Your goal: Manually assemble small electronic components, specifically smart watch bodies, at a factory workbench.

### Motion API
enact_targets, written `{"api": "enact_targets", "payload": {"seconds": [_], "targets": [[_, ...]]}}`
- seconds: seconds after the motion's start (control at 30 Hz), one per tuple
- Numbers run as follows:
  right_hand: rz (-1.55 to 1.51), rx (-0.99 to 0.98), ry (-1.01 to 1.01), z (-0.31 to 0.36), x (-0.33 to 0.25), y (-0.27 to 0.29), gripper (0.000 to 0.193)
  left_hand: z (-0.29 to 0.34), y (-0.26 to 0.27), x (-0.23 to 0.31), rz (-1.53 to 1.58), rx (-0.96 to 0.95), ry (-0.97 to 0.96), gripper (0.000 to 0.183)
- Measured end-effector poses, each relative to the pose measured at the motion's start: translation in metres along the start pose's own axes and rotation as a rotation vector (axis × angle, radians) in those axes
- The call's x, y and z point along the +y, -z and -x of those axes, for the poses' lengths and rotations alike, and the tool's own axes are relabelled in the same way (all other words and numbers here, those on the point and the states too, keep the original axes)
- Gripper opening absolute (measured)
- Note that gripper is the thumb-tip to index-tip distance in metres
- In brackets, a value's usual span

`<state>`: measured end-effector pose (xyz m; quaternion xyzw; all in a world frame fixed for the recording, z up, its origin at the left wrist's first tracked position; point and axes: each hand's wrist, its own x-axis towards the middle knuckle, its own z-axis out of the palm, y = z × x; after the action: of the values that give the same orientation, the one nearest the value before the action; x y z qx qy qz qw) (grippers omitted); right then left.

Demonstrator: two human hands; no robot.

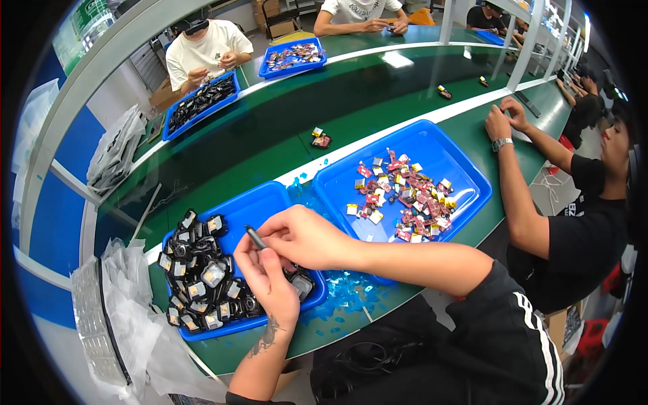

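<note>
Over the left tray, both hands meet at a small dark cylindrical piece (255, 237), whose exact kind I cannot make out. My left hand (270, 283) pinches it between thumb and fingers. From the right, my right hand (307, 236) reaches across with fingers curled closed against the left one; whatever its fingertips grip is hidden. Beneath them, a blue tray (253, 200) contains many black housings (196, 290) with pale square parts inside. To its right, another blue tray (449, 152) bears a heap of small red circuit boards (422, 202) with silver and yellow parts.
Blue scraps (347, 304) litter the green bench (270, 155) around the trays. A few loose boards (321, 140) lie farther back. Plastic sheets (128, 304) hang at the left edge. Co-workers sit opposite and at the right, with more blue trays (293, 67) across the bench.
</note>
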<state>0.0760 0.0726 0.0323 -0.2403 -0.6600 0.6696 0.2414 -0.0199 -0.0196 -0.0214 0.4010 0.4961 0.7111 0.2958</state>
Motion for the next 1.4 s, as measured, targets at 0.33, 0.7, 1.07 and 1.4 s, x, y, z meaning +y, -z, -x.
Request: {"api": "enact_targets", "payload": {"seconds": [0.33,0.7,1.07,1.4], "targets": [[0.56,0.261,0.197,0.061,-0.012,0.05,0.018,-0.004,-0.003,0.022,0.22,-0.172,0.436,0.031],[1.344,0.491,-0.26,0.078,0.026,0.157,0.018,-0.007,0.001,0.016,0.509,-0.077,0.507,0.014],[0.921,0.756,0.053,0.113,-0.006,0.142,0.009,-0.005,-0.001,0.027,0.398,-0.151,0.566,0.024],[0.877,0.705,0.136,0.126,0.011,0.144,0.009,-0.002,-0.002,0.026,0.225,-0.307,0.5,0.03]]}}
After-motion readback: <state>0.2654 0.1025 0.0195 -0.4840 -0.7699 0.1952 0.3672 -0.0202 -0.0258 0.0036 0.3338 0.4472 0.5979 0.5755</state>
